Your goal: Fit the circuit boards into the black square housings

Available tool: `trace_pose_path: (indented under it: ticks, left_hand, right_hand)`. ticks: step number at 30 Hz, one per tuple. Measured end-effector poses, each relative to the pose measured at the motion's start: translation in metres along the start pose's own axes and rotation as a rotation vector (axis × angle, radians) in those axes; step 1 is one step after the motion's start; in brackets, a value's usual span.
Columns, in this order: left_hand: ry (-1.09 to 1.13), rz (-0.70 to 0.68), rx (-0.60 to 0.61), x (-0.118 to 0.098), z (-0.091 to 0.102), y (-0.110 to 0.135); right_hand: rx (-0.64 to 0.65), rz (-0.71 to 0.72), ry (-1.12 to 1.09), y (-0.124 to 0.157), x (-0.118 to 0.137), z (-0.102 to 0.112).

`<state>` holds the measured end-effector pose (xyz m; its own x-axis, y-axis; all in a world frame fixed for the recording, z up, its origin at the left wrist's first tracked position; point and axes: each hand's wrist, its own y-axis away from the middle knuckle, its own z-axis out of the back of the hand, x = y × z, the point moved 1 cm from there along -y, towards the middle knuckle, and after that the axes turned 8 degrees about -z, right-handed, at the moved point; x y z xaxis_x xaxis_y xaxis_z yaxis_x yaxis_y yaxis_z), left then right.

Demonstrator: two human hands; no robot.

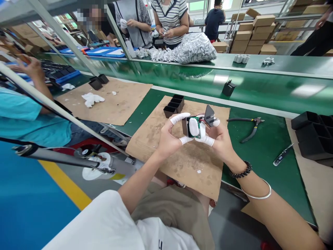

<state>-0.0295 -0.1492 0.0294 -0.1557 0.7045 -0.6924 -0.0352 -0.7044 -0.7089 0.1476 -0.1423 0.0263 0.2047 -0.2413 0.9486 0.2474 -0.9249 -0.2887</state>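
Both my hands meet over a brown cardboard mat (pixel 156 139) on the green bench. My left hand (pixel 169 137), with white finger cots on thumb and forefinger, grips a small black housing (pixel 185 126) with a white part and a green circuit board (pixel 194 127) inside. My right hand (pixel 221 139), also with finger cots, holds the same assembly from the right and pinches a black plug cover with metal prongs (pixel 209 116) at its top. A black bead bracelet and a silver bangle are on my right wrist.
A row of empty black housings (pixel 173 105) lies on the mat behind my hands. Pliers (pixel 249 126) and a small tool (pixel 282 155) lie to the right, beside stacked black trays (pixel 313 135). A conveyor belt (pixel 260 88) carries one black part (pixel 228 88). Other people work on the left and across the belt.
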Motion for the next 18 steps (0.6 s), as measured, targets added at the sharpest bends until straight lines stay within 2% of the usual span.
trace_pose_path:
  ticks: [10, 18]
  left_hand:
    - [-0.020, -0.016, 0.025, -0.0008, -0.0003, -0.0008]
    - [-0.020, -0.012, 0.006, 0.0026, -0.0013, -0.0018]
  right_hand:
    - [0.007, 0.030, -0.042, -0.0001, -0.0017, 0.0004]
    - [-0.027, -0.003, 0.000, -0.0002, -0.0024, -0.0004]
